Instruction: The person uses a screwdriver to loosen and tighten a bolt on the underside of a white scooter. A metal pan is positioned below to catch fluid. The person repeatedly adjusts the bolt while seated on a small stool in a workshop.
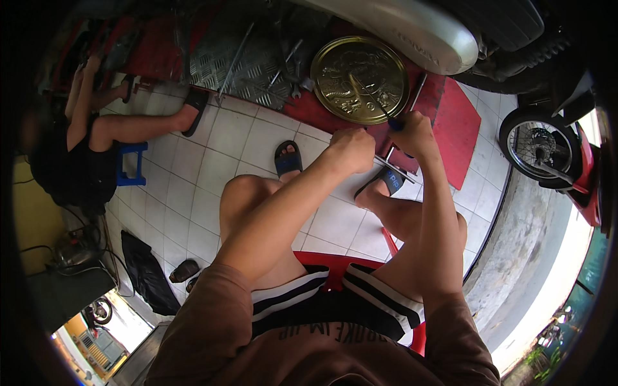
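Note:
My left hand [351, 149] is closed in front of me, just below a round embossed brass tray [341, 100] on a red platform [454, 135]; whatever its fingers hold is hidden. Beside it, my right hand [415, 136] grips a dark blue handle [394, 123], apparently a screwdriver, with a thin shaft pointing up over the tray. Below both hands a metal bar [402, 174] crosses near my right sandal. Left of the tray, wrenches [296, 90] and long metal tools lie on a checker-plate surface [222, 61].
A seated co-worker [71, 154] is at the left by a blue stool [132, 168]. A motorbike exhaust [438, 45] hangs above the tray. A red motorbike wheel [537, 145] stands at the right. A black bag [145, 270] lies on the tiled floor [244, 128] behind.

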The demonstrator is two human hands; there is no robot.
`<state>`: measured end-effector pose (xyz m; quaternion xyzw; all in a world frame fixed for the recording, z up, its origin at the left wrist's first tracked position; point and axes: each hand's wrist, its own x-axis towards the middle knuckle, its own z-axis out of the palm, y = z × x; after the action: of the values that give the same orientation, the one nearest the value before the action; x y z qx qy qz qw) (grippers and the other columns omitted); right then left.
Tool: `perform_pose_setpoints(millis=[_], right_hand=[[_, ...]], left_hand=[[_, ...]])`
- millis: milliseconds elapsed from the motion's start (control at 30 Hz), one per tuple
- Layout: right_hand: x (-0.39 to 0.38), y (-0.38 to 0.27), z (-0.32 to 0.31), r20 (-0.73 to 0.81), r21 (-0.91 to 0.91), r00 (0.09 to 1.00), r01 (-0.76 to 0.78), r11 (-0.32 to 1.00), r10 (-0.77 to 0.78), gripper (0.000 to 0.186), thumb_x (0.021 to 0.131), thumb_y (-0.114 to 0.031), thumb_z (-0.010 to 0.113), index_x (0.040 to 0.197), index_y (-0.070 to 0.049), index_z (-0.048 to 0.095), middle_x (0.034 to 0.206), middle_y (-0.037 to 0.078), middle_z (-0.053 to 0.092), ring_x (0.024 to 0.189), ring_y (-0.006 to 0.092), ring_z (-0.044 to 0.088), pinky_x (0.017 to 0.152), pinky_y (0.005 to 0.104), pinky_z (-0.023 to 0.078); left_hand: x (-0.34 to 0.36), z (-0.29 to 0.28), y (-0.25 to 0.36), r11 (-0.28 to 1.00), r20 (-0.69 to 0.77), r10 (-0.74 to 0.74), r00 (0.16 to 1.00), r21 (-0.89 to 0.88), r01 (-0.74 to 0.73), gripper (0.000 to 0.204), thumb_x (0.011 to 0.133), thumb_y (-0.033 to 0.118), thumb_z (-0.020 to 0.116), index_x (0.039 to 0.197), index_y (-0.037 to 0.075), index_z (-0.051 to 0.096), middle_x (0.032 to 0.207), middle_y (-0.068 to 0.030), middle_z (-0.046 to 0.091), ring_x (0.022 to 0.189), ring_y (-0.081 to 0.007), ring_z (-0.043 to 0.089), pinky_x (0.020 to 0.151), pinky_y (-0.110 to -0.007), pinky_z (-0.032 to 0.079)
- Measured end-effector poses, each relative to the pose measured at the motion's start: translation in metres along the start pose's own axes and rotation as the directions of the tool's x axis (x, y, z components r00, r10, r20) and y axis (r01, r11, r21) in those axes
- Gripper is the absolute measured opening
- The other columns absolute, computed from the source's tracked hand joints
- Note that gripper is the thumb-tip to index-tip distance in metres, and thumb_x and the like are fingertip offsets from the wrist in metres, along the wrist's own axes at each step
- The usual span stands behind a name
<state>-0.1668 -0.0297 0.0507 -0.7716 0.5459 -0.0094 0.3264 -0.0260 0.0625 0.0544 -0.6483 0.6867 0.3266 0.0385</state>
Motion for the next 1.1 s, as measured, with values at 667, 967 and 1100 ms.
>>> perform_pose_setpoints(millis=[667,967,1100], right_hand=[[-0.001,0.008,-0.005,-0.35,0.035,0.927,0.158,0.987,-0.136,0.03,0.076,-0.012,0.059,0.103,-0.008,0.07,0.083,0.028,0.064,0.083,0.0418,0.064,0.075,0.0471,0.052],[0.002,0.016,-0.006,-0.219,0.056,0.975,-0.017,0.998,0.029,0.035,0.076,-0.015,0.056,0.109,-0.011,0.069,0.09,0.029,0.064,0.091,0.0429,0.063,0.082,0.0479,0.051],[0.006,0.022,-0.004,-0.161,0.018,0.986,-0.036,0.999,0.039,0.027,0.075,-0.014,0.057,0.097,-0.005,0.069,0.088,0.029,0.064,0.09,0.0436,0.062,0.08,0.0482,0.051]], left_hand=[[0.0,-0.003,-0.003,0.999,0.011,0.001,1.0,-0.046,-0.001,0.028,0.085,0.024,0.061,0.093,-0.002,0.067,0.091,-0.0226,0.067,0.091,-0.0377,0.065,0.081,-0.046,0.051],[0.0,-0.006,-0.002,0.999,0.032,0.002,0.999,-0.037,-0.001,0.029,0.085,0.025,0.062,0.094,-0.003,0.067,0.09,-0.0228,0.067,0.091,-0.038,0.065,0.081,-0.046,0.051],[0.002,-0.003,-0.001,0.999,0.027,0.013,1.0,-0.039,-0.012,0.029,0.085,0.025,0.062,0.094,-0.002,0.067,0.09,-0.0229,0.067,0.091,-0.038,0.064,0.081,-0.046,0.051]])
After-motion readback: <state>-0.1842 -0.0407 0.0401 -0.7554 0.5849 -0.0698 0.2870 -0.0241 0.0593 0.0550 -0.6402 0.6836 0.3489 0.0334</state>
